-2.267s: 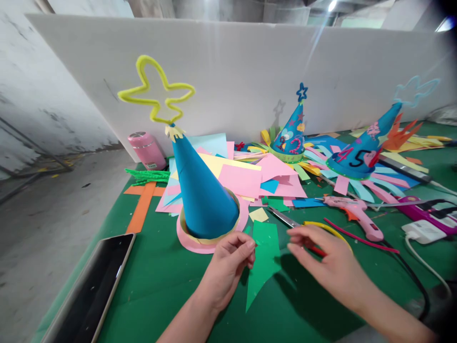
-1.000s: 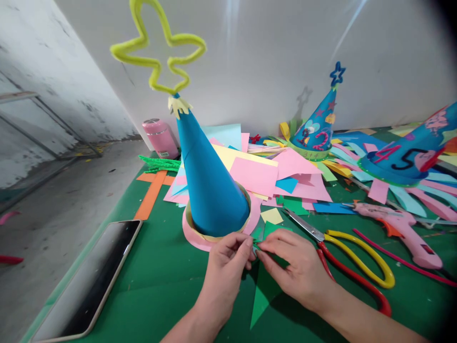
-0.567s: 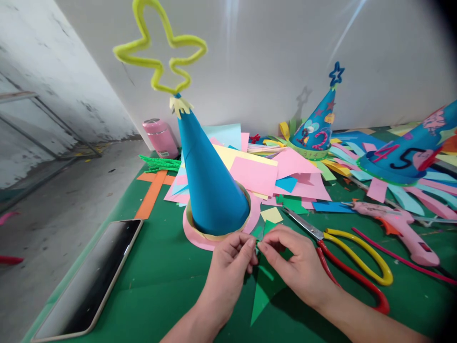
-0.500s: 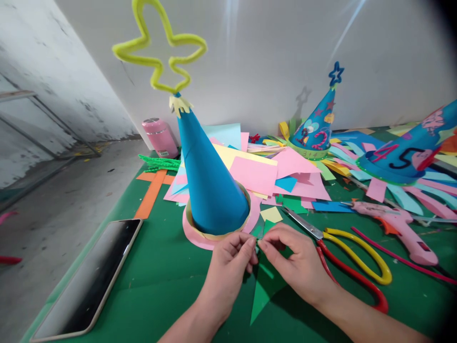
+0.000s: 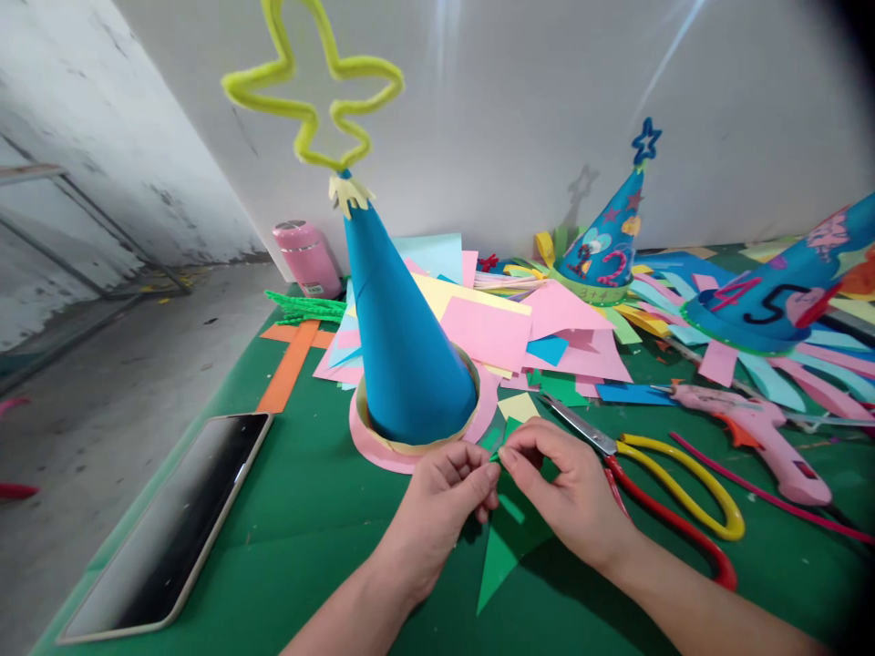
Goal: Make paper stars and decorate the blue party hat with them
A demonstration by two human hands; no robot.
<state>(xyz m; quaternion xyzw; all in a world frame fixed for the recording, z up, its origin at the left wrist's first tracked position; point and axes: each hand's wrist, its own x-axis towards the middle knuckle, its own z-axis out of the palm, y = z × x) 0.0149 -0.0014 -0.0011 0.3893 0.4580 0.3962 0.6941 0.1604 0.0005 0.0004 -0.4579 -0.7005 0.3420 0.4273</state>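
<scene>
My left hand and my right hand meet in front of the blue paper cone hat. Between their pinched fingertips is a tiny green paper piece, mostly hidden by the fingers. Below them a larger green paper triangle lies on the table. Around the hat's foot runs a pink paper brim, and a yellow pipe-cleaner star stands on its tip above a pale yellow fringe. A pale yellow paper square lies just behind my right hand.
Scissors with yellow and red handles lie right of my right hand, near a pink glue gun. A phone is at left. Behind are paper sheets, a pink bottle and two decorated hats.
Both hands stay pinched together at nearly the same spot, with only slight finger movement. The view has shifted a little; the hat stands as before.
</scene>
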